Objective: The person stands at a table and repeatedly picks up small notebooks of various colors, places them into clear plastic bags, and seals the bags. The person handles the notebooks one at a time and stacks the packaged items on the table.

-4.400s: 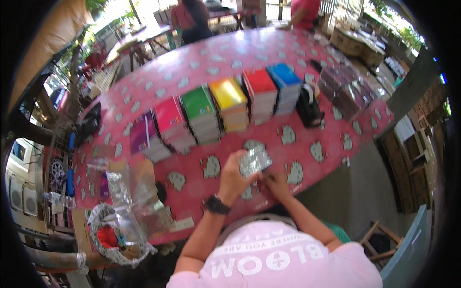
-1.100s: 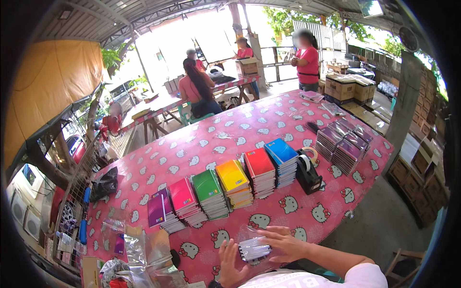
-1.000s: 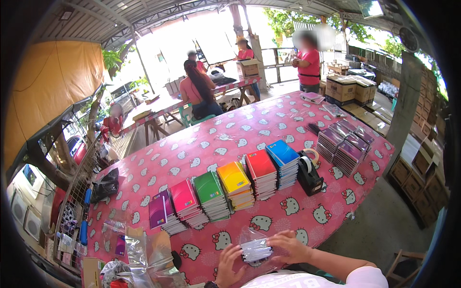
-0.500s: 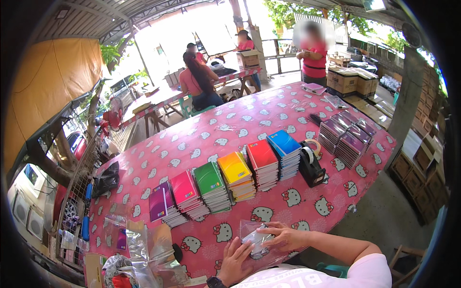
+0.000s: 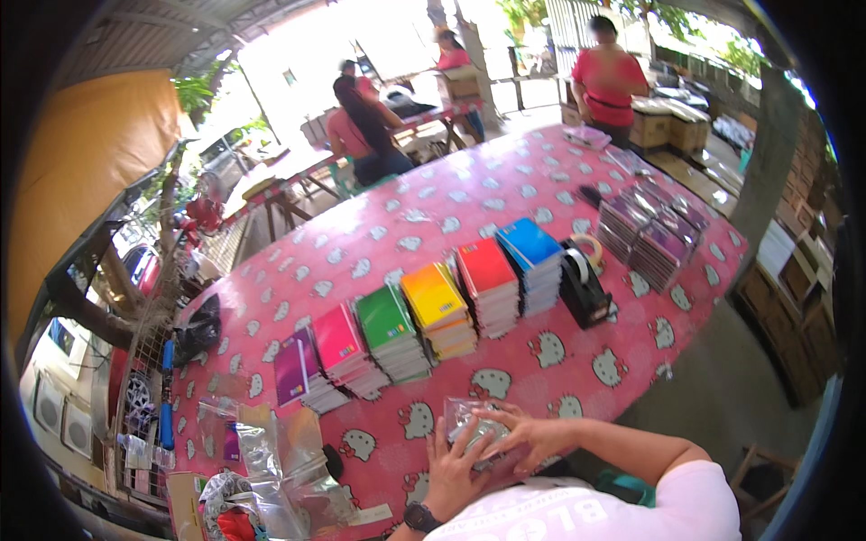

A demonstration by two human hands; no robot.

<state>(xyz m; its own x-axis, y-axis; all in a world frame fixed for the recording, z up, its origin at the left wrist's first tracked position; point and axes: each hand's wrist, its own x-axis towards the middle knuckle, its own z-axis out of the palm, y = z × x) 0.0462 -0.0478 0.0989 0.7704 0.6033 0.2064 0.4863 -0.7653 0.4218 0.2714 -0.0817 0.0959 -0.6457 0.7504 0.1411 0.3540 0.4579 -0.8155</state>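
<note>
At the table's near edge, both hands are on a clear plastic bag point(image 5: 462, 411) with something pale and shiny at its middle, too blurred to make out. My left hand point(image 5: 453, 467), a dark watch at its wrist, grips the bag from the left. From the right, my right hand point(image 5: 532, 438) reaches over, its fingers closed on the same plastic beside the left fingertips. Beyond them runs a slanting row of spiral notebook stacks: purple point(image 5: 298, 368), pink point(image 5: 337, 341), green point(image 5: 388, 317), yellow point(image 5: 435, 296), red point(image 5: 487, 269) and blue point(image 5: 529, 243).
A black tape dispenser point(image 5: 586, 293) stands right of the blue stack. Farther right are wrapped notebook bundles point(image 5: 645, 230). Loose clear plastic bags point(image 5: 271, 455) and a carton point(image 5: 185, 500) lie at near left, a black bag point(image 5: 198, 329) beyond. People point(image 5: 609, 86) are across the pink table point(image 5: 379, 230).
Both hands have drawn closer together on the bag, and the left fingers have risen onto it. The standing person across the table has lowered an arm. The view has shifted slightly.
</note>
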